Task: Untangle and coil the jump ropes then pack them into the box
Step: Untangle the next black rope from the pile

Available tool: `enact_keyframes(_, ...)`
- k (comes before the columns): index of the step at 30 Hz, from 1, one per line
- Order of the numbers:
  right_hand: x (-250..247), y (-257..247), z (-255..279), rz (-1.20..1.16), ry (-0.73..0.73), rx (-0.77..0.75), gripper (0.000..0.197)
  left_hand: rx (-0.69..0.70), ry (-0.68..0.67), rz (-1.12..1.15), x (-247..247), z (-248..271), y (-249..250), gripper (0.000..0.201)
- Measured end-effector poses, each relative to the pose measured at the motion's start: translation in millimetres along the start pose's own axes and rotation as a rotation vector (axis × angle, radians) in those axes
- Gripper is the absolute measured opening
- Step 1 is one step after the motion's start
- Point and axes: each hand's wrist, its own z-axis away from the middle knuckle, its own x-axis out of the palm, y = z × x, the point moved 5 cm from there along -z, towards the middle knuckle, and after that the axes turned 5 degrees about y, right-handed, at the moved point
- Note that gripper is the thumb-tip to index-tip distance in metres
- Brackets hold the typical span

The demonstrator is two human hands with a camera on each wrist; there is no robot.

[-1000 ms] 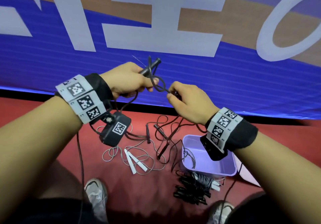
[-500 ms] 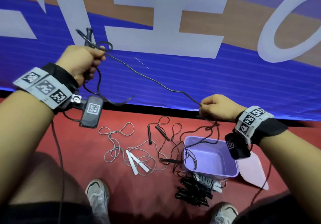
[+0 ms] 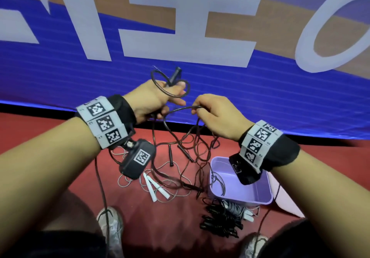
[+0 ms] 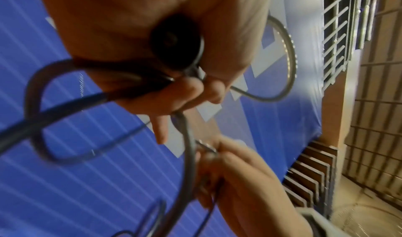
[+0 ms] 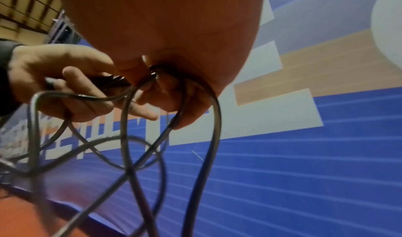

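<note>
A blue banner (image 3: 260, 97) rose behind the red floor (image 3: 50, 129). The left hand (image 3: 152, 99) clenched a black handle (image 3: 174, 76) and rope (image 3: 180, 109) loops; the right hand (image 3: 218, 115) seemed to pinch the same rope. Below lay the purple box (image 3: 260, 199), coiled ropes (image 3: 222, 219) just beside it.

Loose black ropes (image 3: 180, 157) drape over the purple box's (image 3: 240, 199) left rim, crowding the approach.

I hold both forearms raised side by side; my left hand (image 3: 154, 97) is fisted, my right hand (image 3: 218, 117) pinching, knuckles up, nearly touching.
</note>
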Motion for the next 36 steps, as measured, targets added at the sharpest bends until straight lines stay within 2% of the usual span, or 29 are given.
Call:
enact_keyframes(2,1.6,-5.7,-2.7,0.065,0.057,-0.027,0.016,0.005,-0.119,-0.100,17.5,6.1,1.3,0.036)
enact_keyframes(4,1.0,-5.4,-4.0,0.146,0.071,-0.034,0.014,0.021,-0.150,-0.231,20.9,8.4,3.0,0.035)
enact_keyframes(7,-0.1,5.7,-2.8,0.145,0.044,-0.006,0.004,0.073,-0.031,-0.335,5.8,3.7,9.7,0.035)
enact_keyframes(8,-1.4,8.8,-1.5,0.143,0.030,0.009,0.009,0.088,0.004,-0.344,-1.5,1.9,12.7,0.034)
enact_keyframes(9,-1.2,15.7,-1.2,0.152,0.014,0.011,0.013,0.103,0.034,-0.335,-8.0,1.1,16.6,0.033)
enact_keyframes(14,-8.3,64.3,4.1,0.251,-0.090,0.251,0.017,0.148,0.209,-0.067,-51.3,-3.3,28.1,0.021)
enact_keyframes(17,-12.0,77.7,6.0,0.295,-0.147,0.313,0.013,0.174,0.293,0.010,-66.8,-4.7,29.9,0.018)
enact_keyframes(20,-9.9,82.7,13.0,0.444,-0.257,0.369,0.020,0.170,0.430,0.149,-87.4,-9.0,31.6,0.020)
enact_keyframes(23,-7.1,88.6,17.3,0.278,-0.296,0.371,0.023,0.120,0.597,0.220,-103.5,-11.7,24.5,0.025)
enact_keyframes(26,-7.7,85.8,17.7,-0.039,-0.225,0.386,0.019,0.122,0.677,0.084,-106.4,-11.9,14.3,0.021)
enact_keyframes(28,-10.3,80.8,14.9,-0.086,-0.152,0.352,0.020,0.135,0.628,-0.065,-99.1,-11.6,11.4,0.006)
enact_keyframes(32,-15.3,58.8,6.9,0.043,-0.095,0.292,0.025,0.104,0.471,-0.212,-73.4,-12.2,5.4,0.023)
enact_keyframes(36,-15.5,31.1,-3.2,0.092,-0.002,0.291,0.026,0.157,0.109,-0.151,-9.4,2.5,8.3,0.032)
